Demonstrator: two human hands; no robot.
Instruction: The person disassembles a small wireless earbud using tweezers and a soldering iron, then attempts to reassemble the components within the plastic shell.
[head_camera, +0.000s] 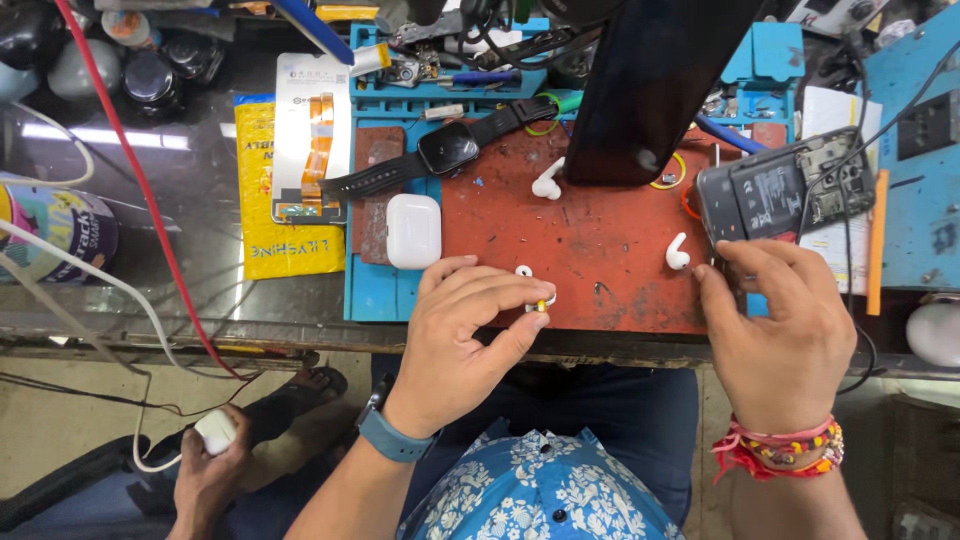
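Earbud (538, 297) sits pinched in our left hand (462, 335) fingers, over the red mat's (590, 240) near edge on the worktop. Our right hand (778, 330) fingers press an opened phone (785, 190), at the mat's right. We judge the bud light, slick, fragile; grip its stem.

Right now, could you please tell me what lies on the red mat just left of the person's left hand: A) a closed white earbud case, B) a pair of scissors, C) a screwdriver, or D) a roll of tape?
A: a closed white earbud case lies at the left edge of the red mat, just above and left of the left hand, which pinches a small white earbud.
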